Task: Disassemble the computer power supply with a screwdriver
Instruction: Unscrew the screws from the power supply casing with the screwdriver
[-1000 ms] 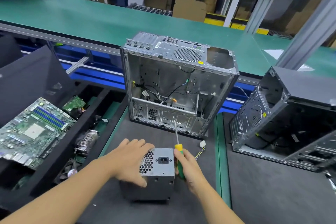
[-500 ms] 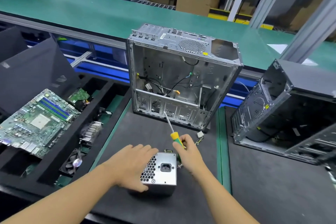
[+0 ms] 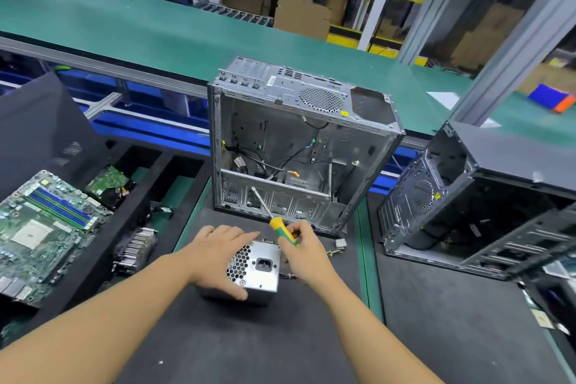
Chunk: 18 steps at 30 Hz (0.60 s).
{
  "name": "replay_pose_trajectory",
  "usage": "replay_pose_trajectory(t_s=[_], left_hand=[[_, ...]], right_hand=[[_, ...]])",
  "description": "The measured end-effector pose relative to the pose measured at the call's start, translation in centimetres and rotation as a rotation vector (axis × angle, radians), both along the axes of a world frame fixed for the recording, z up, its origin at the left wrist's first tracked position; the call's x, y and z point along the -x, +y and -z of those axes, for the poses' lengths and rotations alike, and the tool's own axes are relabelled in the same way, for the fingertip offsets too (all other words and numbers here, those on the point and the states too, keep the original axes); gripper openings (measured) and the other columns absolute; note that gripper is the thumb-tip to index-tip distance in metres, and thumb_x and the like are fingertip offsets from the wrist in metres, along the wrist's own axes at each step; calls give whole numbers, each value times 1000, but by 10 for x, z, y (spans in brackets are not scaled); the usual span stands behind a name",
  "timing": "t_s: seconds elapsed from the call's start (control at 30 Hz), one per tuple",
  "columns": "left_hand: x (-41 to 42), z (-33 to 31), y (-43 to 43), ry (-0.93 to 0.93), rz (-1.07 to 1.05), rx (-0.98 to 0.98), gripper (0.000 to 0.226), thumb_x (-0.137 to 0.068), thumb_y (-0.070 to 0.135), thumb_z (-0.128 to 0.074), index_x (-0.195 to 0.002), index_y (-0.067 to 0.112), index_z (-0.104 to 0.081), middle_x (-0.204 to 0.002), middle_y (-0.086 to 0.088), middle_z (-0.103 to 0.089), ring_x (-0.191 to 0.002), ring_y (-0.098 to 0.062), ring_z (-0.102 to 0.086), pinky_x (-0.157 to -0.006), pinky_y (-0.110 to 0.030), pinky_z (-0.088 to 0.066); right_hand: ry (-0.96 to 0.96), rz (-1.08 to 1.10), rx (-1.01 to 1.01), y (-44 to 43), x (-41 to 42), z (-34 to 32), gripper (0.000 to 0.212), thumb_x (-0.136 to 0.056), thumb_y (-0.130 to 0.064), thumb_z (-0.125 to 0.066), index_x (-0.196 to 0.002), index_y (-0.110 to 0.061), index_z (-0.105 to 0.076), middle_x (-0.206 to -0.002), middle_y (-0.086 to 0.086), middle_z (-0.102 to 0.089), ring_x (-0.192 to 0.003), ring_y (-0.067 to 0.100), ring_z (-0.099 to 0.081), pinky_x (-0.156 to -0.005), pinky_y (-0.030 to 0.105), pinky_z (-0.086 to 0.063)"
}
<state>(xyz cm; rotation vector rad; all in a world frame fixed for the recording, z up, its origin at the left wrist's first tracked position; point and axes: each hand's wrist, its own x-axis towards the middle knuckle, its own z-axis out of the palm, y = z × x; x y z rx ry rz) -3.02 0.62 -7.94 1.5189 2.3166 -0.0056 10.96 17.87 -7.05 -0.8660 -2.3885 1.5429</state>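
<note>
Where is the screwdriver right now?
In the head view, near the centre, the right hand grips the screwdriver at the far edge of the power supply, its shaft slanting toward the open silver case.

— Where's the power supply (image 3: 261,271)?
— Silver box on the black mat (image 3: 249,337), socket face and honeycomb grille facing the camera.
— And the screwdriver (image 3: 275,223)?
— Yellow-green handle, shaft tilted up-left, just above the box.

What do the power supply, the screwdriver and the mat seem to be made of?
Power supply: likely sheet steel, dull grey, with punched vent holes.
Screwdriver: glossy yellow-green handle, probably plastic; bright thin shaft, metal.
Mat: matte black, perhaps rubber or foam; the look leaves it open.
</note>
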Motion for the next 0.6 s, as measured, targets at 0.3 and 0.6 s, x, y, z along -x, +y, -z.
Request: replay_pose_trajectory(t_s=[0.3, 0.6], left_hand=[[37, -12, 3, -713, -889, -845, 33, -96, 13, -42, -106, 35, -63, -107, 19, -70, -79, 0, -60, -69, -18, -40], [29, -2, 8, -587, -642, -590, 24, -101, 19, -43, -102, 30, -65, -90, 14, -70, -37, -1, -40, -39, -16, -36]], right_hand=[[139, 101, -40, 6, 9, -45, 24, -80, -17, -75, -91, -30, -58, -96, 0, -62, -65, 18, -55, -57, 28, -48], [327, 141, -141, -9, 16, -104, 28, -74, -28, -76, -93, -37, -58, -90, -10, -70, -83, 16, -67, -74, 33, -56]])
